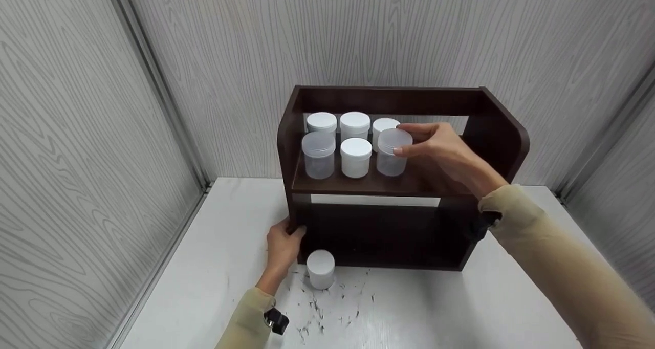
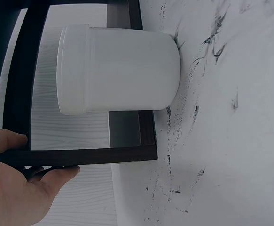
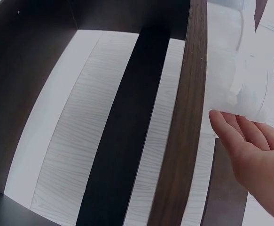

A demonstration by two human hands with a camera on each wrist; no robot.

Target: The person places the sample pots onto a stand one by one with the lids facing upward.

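Note:
My left hand (image 1: 284,244) grips the left side panel of a dark brown two-tier shelf (image 1: 384,189), thumb on the inner side and fingers outside. On the upper tier my right hand (image 1: 444,147) is at a translucent lidded jar (image 1: 391,159) at the front right. In the right wrist view its fingertips (image 3: 216,117) are against or close beside the jar's side, while the thumb stands apart. Beside that jar are a white jar (image 1: 355,160) and another translucent jar (image 1: 319,159). Behind stand white jars (image 1: 354,121), one partly hidden by the right hand's jar.
A white lidded jar (image 1: 321,272) stands upright on the white table (image 1: 245,205), just before the shelf's lower left front. Dark marks (image 1: 314,308) streak the tabletop near it. Wood-grain panels (image 1: 215,57) enclose the back and sides.

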